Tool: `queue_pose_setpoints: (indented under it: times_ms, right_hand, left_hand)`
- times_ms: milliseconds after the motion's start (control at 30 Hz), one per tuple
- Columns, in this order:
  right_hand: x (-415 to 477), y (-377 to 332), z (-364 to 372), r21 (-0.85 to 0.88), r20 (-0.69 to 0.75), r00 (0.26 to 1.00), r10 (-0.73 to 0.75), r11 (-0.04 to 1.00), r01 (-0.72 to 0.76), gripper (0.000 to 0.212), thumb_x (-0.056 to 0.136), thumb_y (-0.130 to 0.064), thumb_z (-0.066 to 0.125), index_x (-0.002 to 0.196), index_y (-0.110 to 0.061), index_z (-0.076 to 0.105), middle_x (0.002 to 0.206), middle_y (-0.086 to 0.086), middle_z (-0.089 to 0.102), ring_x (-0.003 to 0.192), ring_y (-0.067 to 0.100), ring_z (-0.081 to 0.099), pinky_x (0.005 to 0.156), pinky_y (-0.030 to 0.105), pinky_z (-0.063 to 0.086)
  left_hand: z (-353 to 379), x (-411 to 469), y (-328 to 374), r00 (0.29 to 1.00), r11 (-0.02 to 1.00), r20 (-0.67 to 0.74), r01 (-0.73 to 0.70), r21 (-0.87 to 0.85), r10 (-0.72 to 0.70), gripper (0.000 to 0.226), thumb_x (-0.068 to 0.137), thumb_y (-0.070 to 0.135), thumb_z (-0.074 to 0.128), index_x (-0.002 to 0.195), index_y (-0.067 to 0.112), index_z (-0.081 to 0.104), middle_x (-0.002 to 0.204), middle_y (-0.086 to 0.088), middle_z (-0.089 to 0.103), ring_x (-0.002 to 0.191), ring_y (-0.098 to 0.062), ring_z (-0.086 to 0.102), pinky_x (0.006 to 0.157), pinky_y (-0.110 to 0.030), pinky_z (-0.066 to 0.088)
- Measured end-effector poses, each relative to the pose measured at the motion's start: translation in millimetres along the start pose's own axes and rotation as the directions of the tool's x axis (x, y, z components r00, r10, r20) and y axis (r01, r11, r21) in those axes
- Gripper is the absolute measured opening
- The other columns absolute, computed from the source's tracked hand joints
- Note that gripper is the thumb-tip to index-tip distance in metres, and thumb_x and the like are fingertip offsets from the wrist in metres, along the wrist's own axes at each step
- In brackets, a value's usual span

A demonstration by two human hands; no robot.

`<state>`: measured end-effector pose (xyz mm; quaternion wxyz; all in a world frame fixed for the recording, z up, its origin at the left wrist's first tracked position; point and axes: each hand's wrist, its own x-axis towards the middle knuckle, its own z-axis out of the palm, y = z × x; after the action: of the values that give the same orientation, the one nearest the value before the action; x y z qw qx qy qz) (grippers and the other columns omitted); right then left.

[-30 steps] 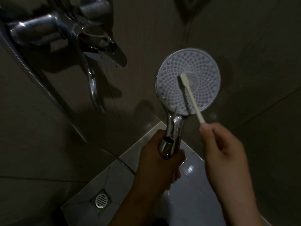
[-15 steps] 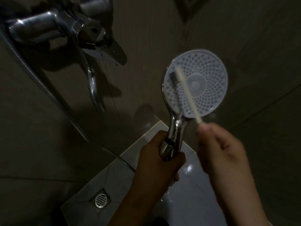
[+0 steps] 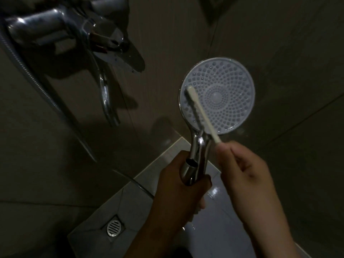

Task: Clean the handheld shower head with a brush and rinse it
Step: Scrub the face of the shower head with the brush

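- Holding the shower head (image 3: 225, 101) up in front of the tiled wall (image 3: 176, 30), nozzle face turned toward the camera, chrome handle pointing down
- Gripping that handle low in the left hand (image 3: 176, 185), fingers (image 3: 203, 181) curled fully round it, nothing slack there
- Pinching the white brush (image 3: 203, 116) at its tail end in the right hand (image 3: 247, 174), fingers bunched tight on the stem
- Resting the brush tip on the left edge of the nozzle face, stem slanting down across the lower rim toward the right hand
- Scrubbing under way, by the look of it; rinse not yet begun, no water seen running at the mixer tap (image 3: 61, 32) up top left
- To do it well: short strokes, ring by ring, from the rim in toward the centre disc, without skipping a row
- Press just enough to work the bristles into the holes, never enough to bow that thin stem
- Choke up on the stem for more control and less wobble
- Brace the left wrist against each stroke to stop the face swinging away
- Mind the glossy floor (image 3: 214, 229) and the drain (image 3: 113, 228) below, no place to drop a brush
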<state>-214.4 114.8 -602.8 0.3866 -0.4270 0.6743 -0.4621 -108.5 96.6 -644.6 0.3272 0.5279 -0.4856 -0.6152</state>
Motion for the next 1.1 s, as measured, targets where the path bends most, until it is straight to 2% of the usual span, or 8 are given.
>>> queue_pose_setpoints:
  times_ms: [100,200,400,533,667,800,867,1100]
  right_hand:
    - [2.4,1.4,-7.1,0.048,-0.206,0.978,-0.02,0.998,0.031,0.03,0.086,-0.042,0.042,0.07,-0.022,0.057,0.054,-0.004,0.039,0.049,0.01,0.034,0.044,0.025,0.027]
    - [7.7,1.3,-8.4,0.027,-0.272,0.962,-0.028,0.999,0.037,0.031,0.092,-0.038,0.042,0.068,-0.024,0.056,0.052,-0.006,0.038,0.047,0.007,0.032,0.044,0.023,0.027]
    - [4.8,-1.0,8.3,0.022,-0.04,0.998,-0.039,0.999,0.04,0.031,0.093,-0.033,0.044,0.07,-0.016,0.056,0.052,-0.002,0.044,0.044,0.002,0.04,0.042,0.015,0.034]
    - [-2.0,-0.1,15.8,0.076,0.105,0.994,0.024,0.997,-0.032,0.028,0.091,-0.035,0.045,0.072,-0.022,0.06,0.063,0.02,0.055,0.055,0.041,0.053,0.043,0.042,0.048]
    - [-2.7,-10.1,7.5,0.05,0.098,0.995,-0.036,0.998,0.031,0.025,0.088,-0.026,0.047,0.071,-0.019,0.063,0.06,0.01,0.056,0.048,0.019,0.051,0.042,0.016,0.041]
    - [11.0,-10.8,-7.8,0.014,-0.227,0.969,-0.094,0.995,0.099,0.03,0.092,-0.039,0.042,0.071,-0.026,0.059,0.058,-0.003,0.045,0.053,0.011,0.039,0.049,0.03,0.034]
    - [18.1,-9.8,-11.6,-0.032,-0.276,0.954,-0.116,0.993,0.111,0.032,0.095,-0.037,0.041,0.072,-0.022,0.056,0.06,-0.004,0.043,0.056,0.012,0.039,0.053,0.031,0.033]
    - [14.9,-4.9,6.6,-0.057,-0.013,0.997,-0.081,0.995,0.081,0.033,0.093,-0.035,0.045,0.068,-0.016,0.055,0.052,-0.006,0.04,0.046,0.001,0.034,0.042,0.012,0.028]
  left_hand:
    - [-2.2,-2.4,0.0,1.0,1.0,0.014,-0.001,-0.019,0.002,0.03,0.082,0.008,0.066,0.066,0.032,0.054,0.045,-0.002,0.054,0.041,-0.015,0.052,0.046,-0.029,0.046]
    - [-2.2,-3.1,1.9,0.999,1.0,0.033,-0.025,-0.01,0.025,0.026,0.083,0.009,0.065,0.07,0.029,0.054,0.045,-0.003,0.053,0.04,-0.014,0.051,0.046,-0.029,0.045]
    - [-2.0,-1.7,3.2,0.999,0.999,0.017,-0.04,-0.017,0.041,0.024,0.08,0.004,0.066,0.068,0.022,0.054,0.044,-0.004,0.053,0.039,-0.017,0.051,0.043,-0.029,0.042]
    - [-1.9,-1.3,3.4,0.998,0.999,0.038,-0.045,-0.01,0.046,0.01,0.08,0.02,0.068,0.08,0.017,0.058,0.053,-0.004,0.061,0.042,-0.014,0.055,0.043,-0.026,0.044]
    - [-4.0,0.4,0.0,1.0,1.0,-0.001,-0.012,0.014,0.012,0.016,0.08,0.008,0.064,0.074,0.021,0.057,0.049,-0.004,0.058,0.038,-0.013,0.053,0.04,-0.023,0.041]
    - [-5.1,0.8,0.3,0.997,0.999,0.055,0.045,0.005,-0.045,0.02,0.081,0.008,0.065,0.071,0.022,0.054,0.045,-0.001,0.052,0.035,-0.006,0.048,0.037,-0.016,0.041]
    - [-5.1,0.3,0.4,0.996,0.999,0.076,0.037,0.01,-0.038,0.019,0.081,0.009,0.065,0.072,0.022,0.054,0.046,0.001,0.053,0.039,-0.005,0.05,0.041,-0.015,0.046]
    - [-9.1,-2.5,1.5,0.999,0.999,-0.011,-0.045,-0.024,0.045,0.028,0.079,0.007,0.067,0.072,0.032,0.058,0.046,-0.004,0.058,0.041,-0.017,0.052,0.04,-0.025,0.043]
